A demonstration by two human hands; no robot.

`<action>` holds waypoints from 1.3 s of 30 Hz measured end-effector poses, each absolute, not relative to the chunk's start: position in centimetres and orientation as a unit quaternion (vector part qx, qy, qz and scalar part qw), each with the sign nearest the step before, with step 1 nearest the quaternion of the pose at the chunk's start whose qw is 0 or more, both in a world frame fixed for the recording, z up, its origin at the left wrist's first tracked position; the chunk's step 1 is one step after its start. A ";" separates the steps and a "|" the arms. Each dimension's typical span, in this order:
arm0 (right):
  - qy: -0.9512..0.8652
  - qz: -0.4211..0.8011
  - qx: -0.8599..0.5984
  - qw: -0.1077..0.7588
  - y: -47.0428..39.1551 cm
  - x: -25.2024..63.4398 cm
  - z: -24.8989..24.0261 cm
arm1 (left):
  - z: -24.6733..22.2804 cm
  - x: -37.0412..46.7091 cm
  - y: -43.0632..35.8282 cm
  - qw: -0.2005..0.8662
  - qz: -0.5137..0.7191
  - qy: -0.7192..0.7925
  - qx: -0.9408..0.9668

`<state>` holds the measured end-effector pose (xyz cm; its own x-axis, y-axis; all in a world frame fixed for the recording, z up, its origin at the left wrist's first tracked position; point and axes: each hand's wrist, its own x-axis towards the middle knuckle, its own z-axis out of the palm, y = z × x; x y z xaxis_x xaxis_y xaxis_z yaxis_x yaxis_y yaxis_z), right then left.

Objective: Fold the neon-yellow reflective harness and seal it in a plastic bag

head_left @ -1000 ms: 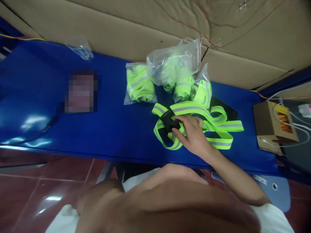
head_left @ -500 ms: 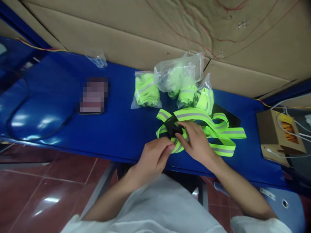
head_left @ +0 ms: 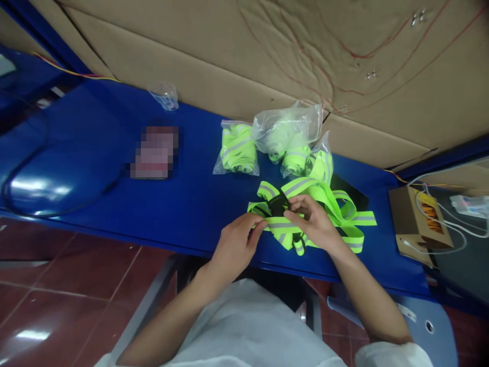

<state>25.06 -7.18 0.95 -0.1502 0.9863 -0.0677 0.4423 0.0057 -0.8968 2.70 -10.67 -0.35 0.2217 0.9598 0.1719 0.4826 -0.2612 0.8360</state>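
Observation:
Neon-green reflective straps (head_left: 305,186) with a grey stripe lie in loose loops on the blue table. My left hand (head_left: 239,239) pinches one edge of a strap at the near left of the heap. My right hand (head_left: 311,219) is curled at the heap's middle, its thumb and fingers on the strap beside a black piece (head_left: 278,205) that may be a buckle or pad. A small black fitting (head_left: 298,239) shows on the near loop below. Part of the strap under my right hand is hidden.
Clear bags of rolled green straps (head_left: 239,149) stand behind the heap, with an open plastic bag (head_left: 288,127) on top. A blurred-out phone-like object (head_left: 155,153) and a clear plastic cup (head_left: 165,97) are on the left. A cardboard box (head_left: 416,219) with white cables sits at right.
The strap between my hands now stretches flat across in front of the black piece. My right fingers have curled in, and a near loop with a black fitting shows. The view has shifted slightly.

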 end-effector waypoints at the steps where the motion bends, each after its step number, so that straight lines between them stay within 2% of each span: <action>1: -0.625 0.435 -0.545 0.350 -7.1 25.0 1.0 | -0.5 2.8 -10.4 0.331 0.358 0.507 0.711; 4: -0.620 0.425 -0.502 0.428 -7.3 24.9 1.5 | 0.0 3.0 -9.4 0.276 0.381 0.492 0.732; 8: -0.637 0.408 -0.471 0.453 -7.0 25.5 3.6 | 2.8 2.8 -7.6 -0.024 0.365 0.413 0.834; 10: -0.642 0.432 -0.455 0.440 -6.3 26.3 4.4 | 4.2 2.8 -6.2 -0.101 0.320 0.344 0.877; 14: -0.615 0.486 -0.452 0.425 -4.8 27.6 4.0 | 4.3 3.3 -2.9 -0.056 0.248 0.252 0.934; 22: -0.615 0.473 -0.467 0.425 -4.7 27.3 1.0 | 1.2 3.0 -0.2 -0.079 0.250 0.169 0.950; 26: -0.664 0.412 -0.490 0.386 -5.0 27.0 1.1 | 1.3 2.6 -0.6 -0.071 0.239 0.154 0.956; 30: -0.735 0.353 -0.498 0.295 -5.2 26.6 1.4 | 0.6 2.4 -0.8 -0.079 0.232 0.155 0.957; 35: -0.735 0.363 -0.524 0.232 -5.1 27.2 2.4 | 0.2 1.9 -0.1 0.003 0.245 0.164 0.956; 39: -0.730 0.388 -0.515 0.227 -5.1 28.9 4.5 | 1.4 1.4 0.6 -0.039 0.305 0.209 0.928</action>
<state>28.92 -5.12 4.53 -0.3673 0.9276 -0.0686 0.5750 0.1684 -0.8006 1.35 0.59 1.35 0.7267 0.3636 0.5829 0.4108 -0.9100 0.0555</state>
